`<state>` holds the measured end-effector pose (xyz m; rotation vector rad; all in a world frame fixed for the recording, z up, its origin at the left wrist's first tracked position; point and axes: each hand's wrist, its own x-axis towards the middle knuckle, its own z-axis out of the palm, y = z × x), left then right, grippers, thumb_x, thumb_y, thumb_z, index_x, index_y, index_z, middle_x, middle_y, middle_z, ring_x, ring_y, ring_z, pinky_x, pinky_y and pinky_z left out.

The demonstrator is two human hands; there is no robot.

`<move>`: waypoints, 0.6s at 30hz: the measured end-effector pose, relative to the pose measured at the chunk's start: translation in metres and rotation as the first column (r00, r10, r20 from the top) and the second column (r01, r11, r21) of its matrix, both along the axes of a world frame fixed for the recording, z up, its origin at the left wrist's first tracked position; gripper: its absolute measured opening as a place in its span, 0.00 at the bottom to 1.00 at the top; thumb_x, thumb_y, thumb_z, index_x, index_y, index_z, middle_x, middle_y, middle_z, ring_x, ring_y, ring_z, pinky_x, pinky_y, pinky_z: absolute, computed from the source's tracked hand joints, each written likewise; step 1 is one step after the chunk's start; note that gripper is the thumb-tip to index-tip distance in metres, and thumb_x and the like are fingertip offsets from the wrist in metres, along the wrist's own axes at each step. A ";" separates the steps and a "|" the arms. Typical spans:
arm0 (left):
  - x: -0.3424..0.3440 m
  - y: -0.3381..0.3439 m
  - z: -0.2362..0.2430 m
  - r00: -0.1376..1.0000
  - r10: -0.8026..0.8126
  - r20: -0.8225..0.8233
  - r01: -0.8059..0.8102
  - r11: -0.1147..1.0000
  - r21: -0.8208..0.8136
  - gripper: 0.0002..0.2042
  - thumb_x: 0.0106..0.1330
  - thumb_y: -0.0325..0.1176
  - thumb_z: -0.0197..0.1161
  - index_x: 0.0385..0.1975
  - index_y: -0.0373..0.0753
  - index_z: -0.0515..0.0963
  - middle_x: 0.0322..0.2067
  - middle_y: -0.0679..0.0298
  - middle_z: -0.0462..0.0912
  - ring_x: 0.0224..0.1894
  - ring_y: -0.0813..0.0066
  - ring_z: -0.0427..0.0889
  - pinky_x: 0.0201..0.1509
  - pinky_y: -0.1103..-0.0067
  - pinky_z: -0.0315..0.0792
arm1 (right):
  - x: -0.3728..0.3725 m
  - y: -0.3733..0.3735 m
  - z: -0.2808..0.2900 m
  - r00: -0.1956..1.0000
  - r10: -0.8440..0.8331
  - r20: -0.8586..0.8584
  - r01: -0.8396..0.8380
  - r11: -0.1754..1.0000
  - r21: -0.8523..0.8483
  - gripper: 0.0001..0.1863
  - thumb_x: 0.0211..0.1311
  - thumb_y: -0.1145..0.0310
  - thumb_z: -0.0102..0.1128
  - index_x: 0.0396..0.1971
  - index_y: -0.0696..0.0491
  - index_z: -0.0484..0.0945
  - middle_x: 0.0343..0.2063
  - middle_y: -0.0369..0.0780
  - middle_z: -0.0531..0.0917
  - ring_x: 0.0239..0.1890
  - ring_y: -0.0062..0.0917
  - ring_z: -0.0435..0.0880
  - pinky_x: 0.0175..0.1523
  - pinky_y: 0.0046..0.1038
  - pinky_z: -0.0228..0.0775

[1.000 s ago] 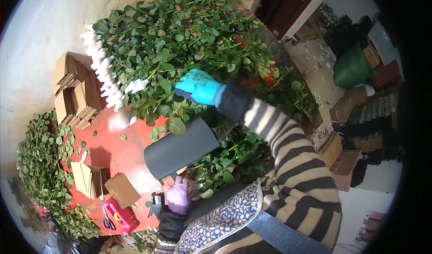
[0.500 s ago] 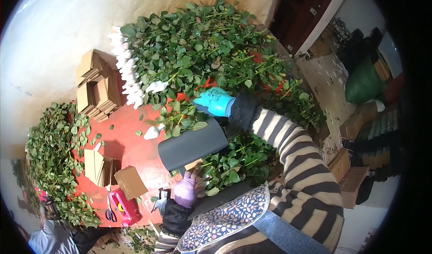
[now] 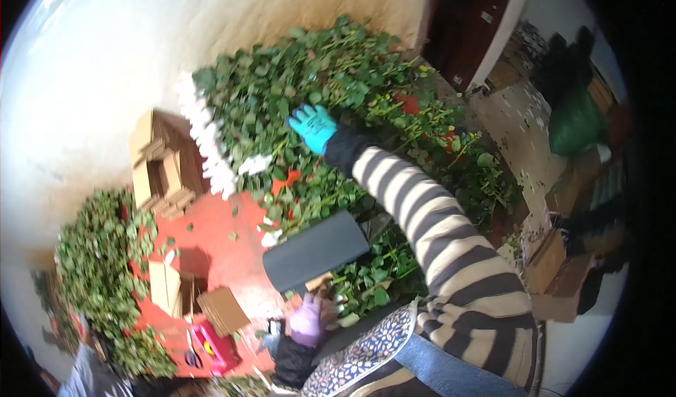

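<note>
My right hand (image 3: 312,127), in a turquoise glove with dark fingertips, is over a thick pile of leafy green stems (image 3: 303,80). Its fingers are spread, and nothing shows in them. My left hand (image 3: 306,321) wears a purple glove. It lies near my body, fingers stretched toward a small cardboard piece (image 3: 319,281) and leafy stems (image 3: 384,274) beside it; whether it presses on them is too blurred to tell. Between the hands is a dark grey curved pad (image 3: 315,251). White flower heads (image 3: 204,133) line the left end of the pile.
On the red table (image 3: 239,221) stand cardboard sleeves (image 3: 165,172), more folded cardboard (image 3: 224,310), scissors (image 3: 192,356) and a pink tool (image 3: 215,348). Another leafy heap (image 3: 102,249) lies left, with a person (image 3: 91,369) beside it. A green sack (image 3: 576,126) and boxes (image 3: 563,277) are at right.
My right hand has moved farther away and left, from beside the grey pad to over the stem pile, its fingers now spread. The left hand stays by the cardboard piece. The view has shifted slightly.
</note>
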<state>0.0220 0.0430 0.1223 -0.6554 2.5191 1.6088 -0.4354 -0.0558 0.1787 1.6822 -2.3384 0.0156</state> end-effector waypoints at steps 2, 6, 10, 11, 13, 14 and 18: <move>-0.007 -0.001 0.019 0.989 -0.144 -0.009 0.136 0.947 -0.290 0.29 0.63 0.34 0.66 0.65 0.42 0.66 0.41 0.58 0.75 0.36 0.64 0.80 0.36 0.72 0.76 | -0.029 -0.005 -0.026 0.992 -0.126 -0.022 0.128 0.980 0.155 0.28 0.67 0.69 0.47 0.69 0.44 0.64 0.65 0.44 0.70 0.68 0.43 0.65 0.69 0.47 0.55; -0.005 -0.004 0.020 0.988 -0.133 0.073 0.150 0.933 -0.327 0.36 0.57 0.33 0.71 0.68 0.43 0.65 0.47 0.55 0.76 0.41 0.57 0.82 0.40 0.67 0.77 | -0.048 0.002 -0.014 0.999 0.042 0.000 -0.041 0.969 0.242 0.23 0.72 0.65 0.43 0.66 0.42 0.69 0.58 0.46 0.77 0.64 0.43 0.71 0.66 0.49 0.58; -0.007 -0.001 0.022 0.986 -0.169 -0.013 0.149 0.903 -0.403 0.22 0.67 0.37 0.57 0.60 0.37 0.70 0.40 0.56 0.76 0.38 0.58 0.80 0.40 0.68 0.75 | -0.074 0.052 0.046 0.957 0.209 -0.202 -0.255 0.938 -0.235 0.16 0.59 0.72 0.53 0.47 0.48 0.77 0.32 0.44 0.77 0.32 0.42 0.80 0.34 0.43 0.72; 0.000 -0.004 0.006 0.979 -0.166 -0.116 0.089 0.867 -0.490 0.19 0.68 0.37 0.54 0.57 0.36 0.72 0.39 0.55 0.74 0.39 0.58 0.80 0.39 0.68 0.75 | -0.061 0.053 0.081 0.940 0.140 -0.310 -0.229 0.934 -0.274 0.16 0.57 0.74 0.53 0.46 0.47 0.79 0.32 0.44 0.78 0.30 0.41 0.80 0.33 0.41 0.73; 0.017 -0.006 -0.021 0.996 -0.063 -0.063 0.033 0.916 -0.399 0.26 0.62 0.36 0.58 0.61 0.36 0.69 0.44 0.53 0.75 0.39 0.57 0.81 0.38 0.66 0.76 | -0.016 0.077 0.147 0.916 0.178 -0.359 -0.306 0.889 -0.341 0.36 0.47 0.84 0.51 0.62 0.49 0.72 0.37 0.44 0.79 0.44 0.40 0.79 0.44 0.39 0.74; 0.019 -0.005 -0.022 0.992 -0.127 -0.014 0.094 0.803 -0.588 0.30 0.59 0.36 0.61 0.63 0.36 0.67 0.46 0.52 0.76 0.38 0.57 0.81 0.37 0.66 0.77 | -0.013 0.098 0.160 0.895 0.226 -0.384 -0.373 0.850 -0.371 0.34 0.50 0.84 0.53 0.61 0.50 0.73 0.43 0.44 0.79 0.47 0.40 0.78 0.48 0.37 0.73; -0.009 -0.009 0.016 0.995 -0.102 0.010 0.095 0.890 -0.446 0.34 0.56 0.34 0.67 0.66 0.41 0.66 0.44 0.53 0.76 0.29 0.59 0.82 0.30 0.69 0.76 | 0.050 0.163 0.188 0.833 0.511 -0.210 -0.548 0.814 -0.192 0.27 0.57 0.79 0.57 0.60 0.51 0.75 0.42 0.41 0.81 0.40 0.34 0.80 0.42 0.34 0.74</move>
